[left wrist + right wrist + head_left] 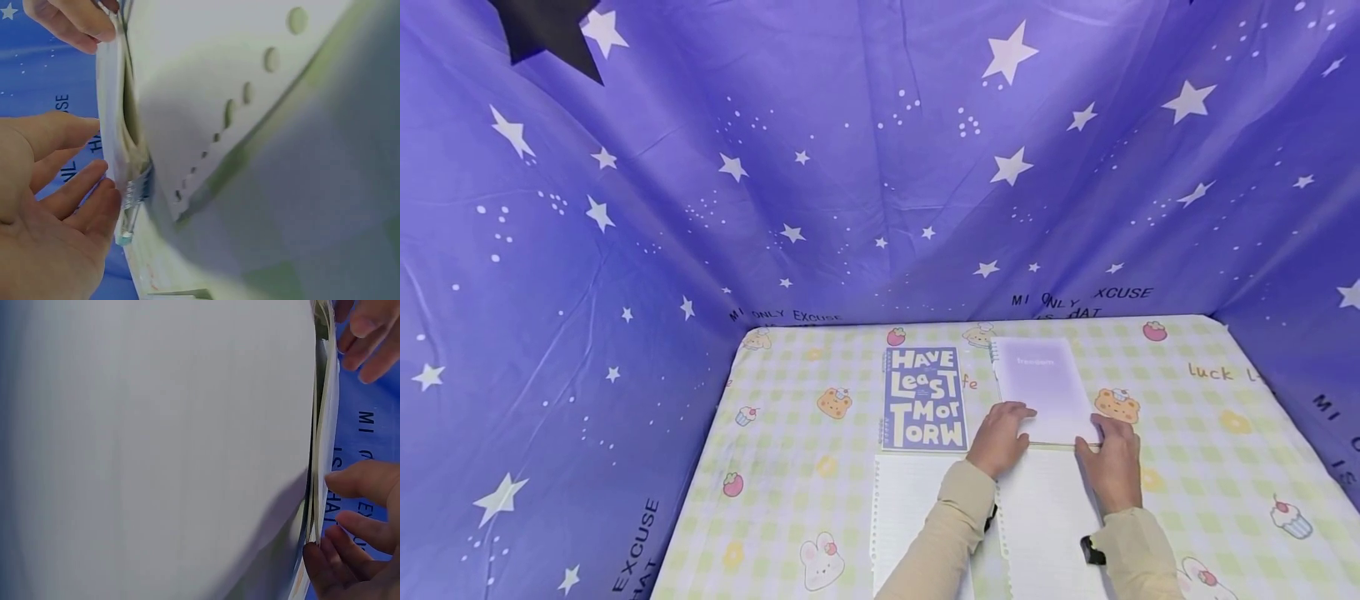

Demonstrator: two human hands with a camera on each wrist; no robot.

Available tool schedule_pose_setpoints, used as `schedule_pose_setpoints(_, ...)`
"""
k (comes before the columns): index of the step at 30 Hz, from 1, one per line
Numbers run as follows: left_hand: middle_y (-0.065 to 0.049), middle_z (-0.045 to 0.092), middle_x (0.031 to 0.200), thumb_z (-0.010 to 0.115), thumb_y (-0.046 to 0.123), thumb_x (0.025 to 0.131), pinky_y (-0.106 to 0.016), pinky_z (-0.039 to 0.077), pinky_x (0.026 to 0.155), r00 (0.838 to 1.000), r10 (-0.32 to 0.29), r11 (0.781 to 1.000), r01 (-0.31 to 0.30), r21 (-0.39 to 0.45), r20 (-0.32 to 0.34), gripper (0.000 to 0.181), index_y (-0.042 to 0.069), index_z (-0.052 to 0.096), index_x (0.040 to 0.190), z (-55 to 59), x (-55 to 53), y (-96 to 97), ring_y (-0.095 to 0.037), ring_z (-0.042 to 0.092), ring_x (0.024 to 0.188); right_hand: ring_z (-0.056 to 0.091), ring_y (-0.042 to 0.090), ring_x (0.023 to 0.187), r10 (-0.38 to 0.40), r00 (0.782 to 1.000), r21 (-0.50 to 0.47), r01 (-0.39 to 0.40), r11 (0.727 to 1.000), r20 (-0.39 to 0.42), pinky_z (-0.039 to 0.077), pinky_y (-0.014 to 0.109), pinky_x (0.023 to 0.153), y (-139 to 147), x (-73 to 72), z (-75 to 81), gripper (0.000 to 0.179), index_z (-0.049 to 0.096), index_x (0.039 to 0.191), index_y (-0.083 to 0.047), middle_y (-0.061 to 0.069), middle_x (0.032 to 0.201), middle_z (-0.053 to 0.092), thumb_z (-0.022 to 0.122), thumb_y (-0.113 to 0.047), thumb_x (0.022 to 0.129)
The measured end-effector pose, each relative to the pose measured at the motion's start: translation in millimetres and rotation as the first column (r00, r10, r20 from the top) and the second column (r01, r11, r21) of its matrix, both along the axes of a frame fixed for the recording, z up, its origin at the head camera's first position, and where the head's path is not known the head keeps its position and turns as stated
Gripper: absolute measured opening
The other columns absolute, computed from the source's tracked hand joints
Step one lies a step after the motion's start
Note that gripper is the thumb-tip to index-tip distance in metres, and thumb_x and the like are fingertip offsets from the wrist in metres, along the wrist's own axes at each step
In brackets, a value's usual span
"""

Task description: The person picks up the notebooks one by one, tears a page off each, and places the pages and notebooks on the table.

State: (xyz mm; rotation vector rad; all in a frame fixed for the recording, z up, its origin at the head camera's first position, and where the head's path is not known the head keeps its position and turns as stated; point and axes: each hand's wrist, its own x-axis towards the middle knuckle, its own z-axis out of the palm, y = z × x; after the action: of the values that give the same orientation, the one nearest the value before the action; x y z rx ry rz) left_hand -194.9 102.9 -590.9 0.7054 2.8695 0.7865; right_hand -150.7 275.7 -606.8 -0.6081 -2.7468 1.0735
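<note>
A purple spiral notebook (1045,387) with small pale lettering lies at the far end of the table, above a loose lined sheet (1048,525) with holes down its left edge. My left hand (1002,437) is at its lower left corner, fingers on the cover and side. In the left wrist view, relaxed left fingers (94,187) touch the notebook near its coil (139,187). My right hand (1111,462) touches the lower right corner; in the right wrist view its fingers (359,531) are loosely bent against the page edges (317,481).
Left of the purple notebook lies a blue notebook (925,400) with large cream lettering. Below it is another punched lined sheet (910,508), partly under my left forearm. A checked cloth (775,500) covers the table, and a purple starry curtain (880,167) hangs behind and at both sides.
</note>
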Motion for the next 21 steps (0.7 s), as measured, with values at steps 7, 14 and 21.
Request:
schedule_pose_setpoints(7,0.006,0.063,0.128,0.069,0.018,0.091,-0.016,0.042,0.104,0.999,0.013,0.996,-0.011,0.089,-0.030,0.034,0.022,0.067,0.125,10.0,1.0,-1.5,-0.008,0.056,0.121,0.038,0.049,0.127,0.016,0.993,0.017,-0.015,1.000,-0.121,0.030,0.061,0.110,0.0,4.2,3.2,0.043,0.053,0.129,0.012,0.032,0.130,0.046,0.062,-0.006,0.091)
schedule_pose_setpoints(14,0.008,0.064,0.126,0.068,0.033,0.094,-0.015,0.045,0.100,0.996,0.046,0.992,-0.037,0.122,-0.071,0.033,0.021,0.067,0.125,23.4,8.4,-10.3,-0.006,0.058,0.117,0.049,0.043,0.113,0.046,0.975,0.016,-0.043,0.999,-0.216,0.040,0.057,0.099,-4.7,8.1,8.9,0.037,0.057,0.125,0.008,0.026,0.121,0.052,0.063,-0.009,0.093)
schedule_pose_setpoints(21,0.006,0.065,0.124,0.066,0.031,0.096,-0.018,0.047,0.099,0.989,0.053,0.991,-0.036,0.130,-0.135,0.030,0.019,0.067,0.123,32.3,16.0,-31.9,-0.009,0.059,0.115,0.055,0.039,0.101,0.148,0.937,0.058,-0.136,0.989,-0.317,0.045,0.050,0.087,-11.6,12.6,17.8,0.033,0.060,0.122,0.004,0.022,0.116,0.055,0.066,-0.011,0.093)
